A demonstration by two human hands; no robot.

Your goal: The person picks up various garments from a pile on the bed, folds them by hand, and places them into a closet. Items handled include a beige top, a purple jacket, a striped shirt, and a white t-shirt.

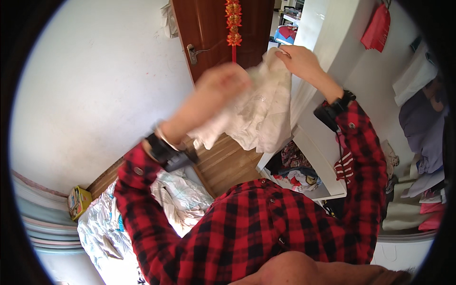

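A thin, wrinkled, off-white cloth (267, 110), perhaps a garment, hangs in the air in front of me. My right hand (301, 62) pinches its upper corner between thumb and fingers. At the cloth's other side is my left hand (224, 82), raised and blurred by motion. Its fingers look curled on the fabric, though the blur hides the exact grip. Part of the cloth passes behind my left hand and forearm. Its lower edge dangles free above the wooden floor (228, 160).
An open white cabinet (336, 192) holds jumbled clothes (299, 174). Hanging clothes (420, 117) line the right side. A brown door (210, 25) bears a red-gold ornament (233, 25). Crumpled bedding (103, 235) lies at left, near a yellow box (80, 203).
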